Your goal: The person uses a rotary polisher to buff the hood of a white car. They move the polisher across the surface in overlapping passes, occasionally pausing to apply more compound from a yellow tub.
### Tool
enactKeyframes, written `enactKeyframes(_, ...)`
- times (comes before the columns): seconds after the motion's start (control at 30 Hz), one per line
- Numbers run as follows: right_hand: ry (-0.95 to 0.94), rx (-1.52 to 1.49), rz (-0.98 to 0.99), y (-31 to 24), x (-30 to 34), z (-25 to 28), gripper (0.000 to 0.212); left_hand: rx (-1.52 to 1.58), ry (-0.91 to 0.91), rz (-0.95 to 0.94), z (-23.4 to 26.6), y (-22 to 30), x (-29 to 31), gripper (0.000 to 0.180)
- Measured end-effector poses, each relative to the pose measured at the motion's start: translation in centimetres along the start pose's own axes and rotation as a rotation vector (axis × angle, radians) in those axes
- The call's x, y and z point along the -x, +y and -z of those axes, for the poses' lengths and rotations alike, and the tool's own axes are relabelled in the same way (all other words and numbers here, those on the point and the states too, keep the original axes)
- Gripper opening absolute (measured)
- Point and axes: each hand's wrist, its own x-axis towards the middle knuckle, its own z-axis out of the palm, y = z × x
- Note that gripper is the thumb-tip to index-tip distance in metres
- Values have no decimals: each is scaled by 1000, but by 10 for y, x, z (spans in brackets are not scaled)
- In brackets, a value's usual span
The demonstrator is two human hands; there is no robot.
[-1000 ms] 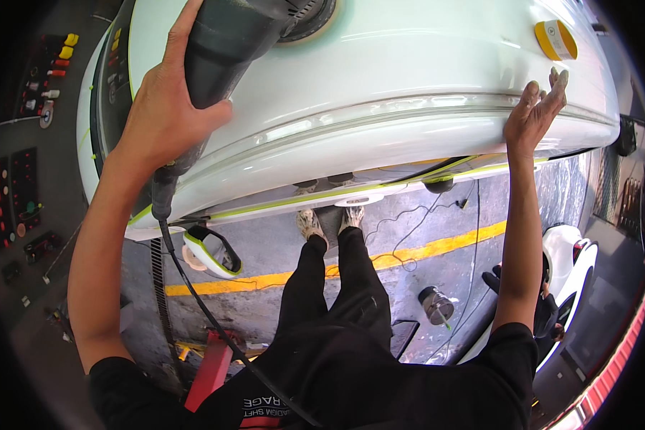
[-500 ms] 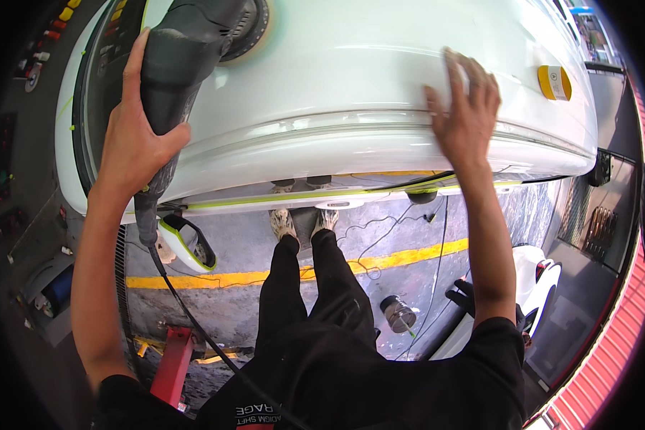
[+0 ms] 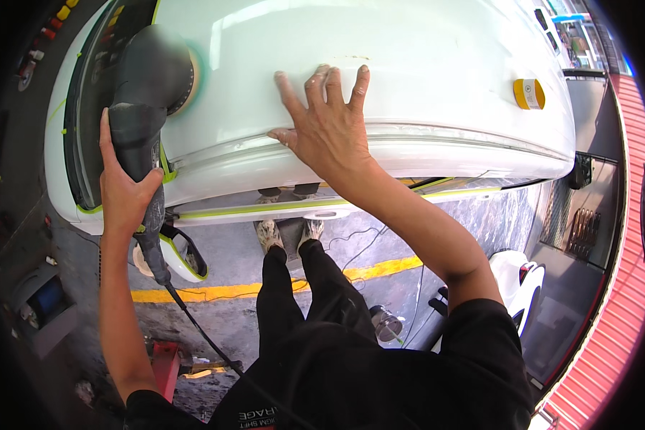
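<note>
One tool (image 3: 142, 122), black and stout with a straight handle, lies at the left end of a glossy, gently curved white car roof (image 3: 437, 72), its pale round pad (image 3: 185, 97) on the right side of its head. The left hand (image 3: 130, 190) holds the handle, thumb on one side and index finger stretched along the body, partly covering it. The right hand (image 3: 330, 136) is palm down over the roof, all five fingers spread wide, grasping nothing; the fingertips are whitish. Whether the palm touches cannot be told.

One seam (image 3: 437, 132) runs lengthwise along the roof; the right hand and forearm block part of it. To the right sits one curved yellow piece (image 3: 529, 94) with a pale band. Lime tape (image 3: 244, 212) lines the car's side, near one mirror (image 3: 183, 254). One smooth black cord (image 3: 204, 337) trails from the handle toward the person. Below, on worn grey floor (image 3: 222, 315), are two mottled shoes (image 3: 269, 235), one yellow stripe (image 3: 380, 270), one round container (image 3: 385, 326) and one red beam (image 3: 166, 362).
</note>
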Motion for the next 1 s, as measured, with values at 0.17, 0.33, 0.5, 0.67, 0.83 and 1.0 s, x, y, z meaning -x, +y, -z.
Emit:
enactKeyframes(0.17,210,-366,-172,51,14,-2,78,135,-51,-142,-15,20,7,114)
enactKeyframes(0.33,455,-363,-670,164,88,-43,80,241,-206,-199,-34,71,-14,114)
enactKeyframes(0.5,549,-356,-618,167,93,-45,79,167,-243,-396,-75,126,-55,114)
enactKeyframes(0.67,622,-407,-629,165,91,-48,79,52,-346,-512,-101,175,-86,119)
enactKeyframes(0.83,643,-386,-627,169,96,-54,79,-110,-489,-362,-95,202,-92,126)
enactKeyframes(1.0,640,-348,-610,172,97,-57,82,-23,-326,-419,-85,158,-77,115)
